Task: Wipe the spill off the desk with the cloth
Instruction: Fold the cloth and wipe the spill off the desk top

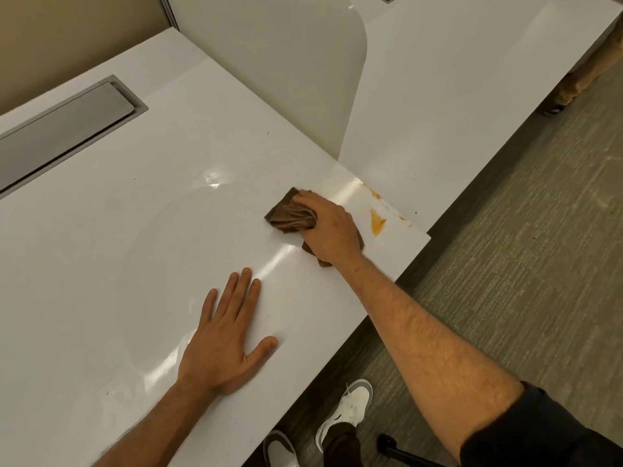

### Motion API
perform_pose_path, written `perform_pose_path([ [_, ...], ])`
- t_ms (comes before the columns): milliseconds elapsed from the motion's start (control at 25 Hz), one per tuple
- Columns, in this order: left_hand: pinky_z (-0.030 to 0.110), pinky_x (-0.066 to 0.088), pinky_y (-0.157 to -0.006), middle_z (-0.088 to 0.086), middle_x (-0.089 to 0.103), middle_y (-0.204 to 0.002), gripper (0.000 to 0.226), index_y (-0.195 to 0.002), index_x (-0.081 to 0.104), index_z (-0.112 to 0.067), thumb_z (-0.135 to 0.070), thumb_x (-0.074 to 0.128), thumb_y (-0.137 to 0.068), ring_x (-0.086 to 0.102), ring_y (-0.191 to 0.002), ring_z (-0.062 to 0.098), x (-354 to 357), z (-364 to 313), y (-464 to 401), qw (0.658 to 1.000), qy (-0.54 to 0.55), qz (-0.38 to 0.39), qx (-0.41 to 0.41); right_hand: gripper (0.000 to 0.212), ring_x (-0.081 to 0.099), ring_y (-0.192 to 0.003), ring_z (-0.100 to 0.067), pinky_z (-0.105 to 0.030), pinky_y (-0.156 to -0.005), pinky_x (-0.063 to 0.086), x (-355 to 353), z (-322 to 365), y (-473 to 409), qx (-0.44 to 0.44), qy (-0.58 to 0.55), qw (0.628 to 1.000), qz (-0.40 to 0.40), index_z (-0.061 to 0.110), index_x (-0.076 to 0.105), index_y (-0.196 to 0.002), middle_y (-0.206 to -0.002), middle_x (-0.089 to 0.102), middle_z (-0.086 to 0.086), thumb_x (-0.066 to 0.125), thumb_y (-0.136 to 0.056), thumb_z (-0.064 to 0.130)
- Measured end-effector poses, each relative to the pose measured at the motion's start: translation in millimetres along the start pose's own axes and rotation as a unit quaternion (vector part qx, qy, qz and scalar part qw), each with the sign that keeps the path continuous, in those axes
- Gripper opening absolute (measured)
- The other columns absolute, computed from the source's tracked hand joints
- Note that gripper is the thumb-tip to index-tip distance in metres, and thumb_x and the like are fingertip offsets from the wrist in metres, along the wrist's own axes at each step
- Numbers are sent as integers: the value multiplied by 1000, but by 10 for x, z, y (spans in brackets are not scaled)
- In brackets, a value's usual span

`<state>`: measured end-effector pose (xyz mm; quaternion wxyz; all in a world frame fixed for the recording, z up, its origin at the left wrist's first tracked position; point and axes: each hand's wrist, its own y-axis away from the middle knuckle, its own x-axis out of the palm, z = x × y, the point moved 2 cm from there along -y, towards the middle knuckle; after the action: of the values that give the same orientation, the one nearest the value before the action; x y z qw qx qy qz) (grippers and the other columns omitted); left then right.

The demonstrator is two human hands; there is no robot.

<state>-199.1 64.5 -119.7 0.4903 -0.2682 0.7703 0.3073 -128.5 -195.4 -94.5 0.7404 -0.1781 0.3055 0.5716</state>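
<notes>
Currently right hand (328, 230) fingers clenched around crumpled brown cloth (290, 214), pressed on glossy white desk (101, 264), orange smeared spill (377, 224) just beside near desk corner, left hand (226, 335) flat, fingers spread.

Grey-green carpet floor (505, 264); white rounded divider panel (303, 62); beige wall (67, 35); neighbouring white desk (455, 96).

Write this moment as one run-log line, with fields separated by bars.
right hand: pressing crumpled brown cloth on glossy white desk | left hand: flat on desk | orange spill: unwiped, beside cloth near desk corner
</notes>
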Motion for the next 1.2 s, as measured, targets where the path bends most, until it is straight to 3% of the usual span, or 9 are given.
perform_pose_path([
  [320,42,0,-130,3,-3,-175,92,-165,-6,-11,-72,16,-99,1,-162,18,22,67,32,996,79,-42,20,57,55,-127,-13,-21,-106,35,164,17,1154,-80,-20,975,207,33,62,-131,-138,64,4,64,-76,20],
  [440,40,-1,-130,4,-1,-175,91,-165,-1,-8,-69,16,-101,2,-162,19,19,45,56,995,77,-49,26,54,59,-126,-12,-32,-111,42,164,-37,1517,-105,8,957,270,42,58,-128,-135,65,10,69,-82,18],
  [560,41,-3,-130,2,-4,-175,91,-165,-2,-11,-71,16,-100,0,-162,20,11,51,51,997,58,-41,24,49,70,-110,-17,-42,-99,56,-70,-151,1708,2,-122,941,315,48,68,-117,-123,71,12,69,-85,11],
  [640,42,-2,-129,1,-6,-175,90,-165,-3,-13,-72,16,-99,-2,-162,19,21,58,46,998,45,-35,20,51,74,-97,-22,-39,-88,61,-393,-197,1581,102,-270,931,225,39,75,-110,-112,76,-1,65,-80,-2],
  [720,42,-3,-129,0,-9,-175,90,-165,-5,-15,-72,17,-99,-5,-161,18,25,55,27,999,34,-28,15,55,73,-84,-20,-28,-72,62,-752,-289,1261,178,-352,918,40,41,77,-101,-103,78,-4,62,-81,-8],
  [840,42,-4,-129,-1,-12,-174,89,-165,-7,-17,-71,19,-99,-6,-161,17,29,51,40,999,30,-22,7,46,71,-81,-4,-20,-73,58,-1055,-342,791,164,-295,926,-171,38,75,-105,-93,76,9,65,-87,-3],
  [1000,43,-3,-128,-1,-11,-175,89,-166,-5,-17,-69,23,-100,-5,-161,18,33,48,41,1000,23,-19,4,51,53,-131,-14,-34,-115,40,-741,-507,528,199,-134,940,-244,15,49,-144,-140,56,-1,58,-96,0],
  [1080,43,-2,-128,-1,-10,-175,89,-166,-4,-17,-69,25,-99,-5,-161,18,42,49,29,1000,20,-21,3,54,46,-139,-22,-41,-121,33,-587,-551,407,217,-89,933,-272,11,43,-148,-149,49,-7,56,-97,1],
  [1200,44,-2,-128,0,-9,-175,90,-166,-3,-16,-69,25,-99,-5,-161,18,35,41,31,1000,17,-15,-1,53,48,-138,-22,-26,-114,27,-513,-508,217,206,-75,934,-283,13,44,-147,-149,51,-5,53,-97,-1],
])
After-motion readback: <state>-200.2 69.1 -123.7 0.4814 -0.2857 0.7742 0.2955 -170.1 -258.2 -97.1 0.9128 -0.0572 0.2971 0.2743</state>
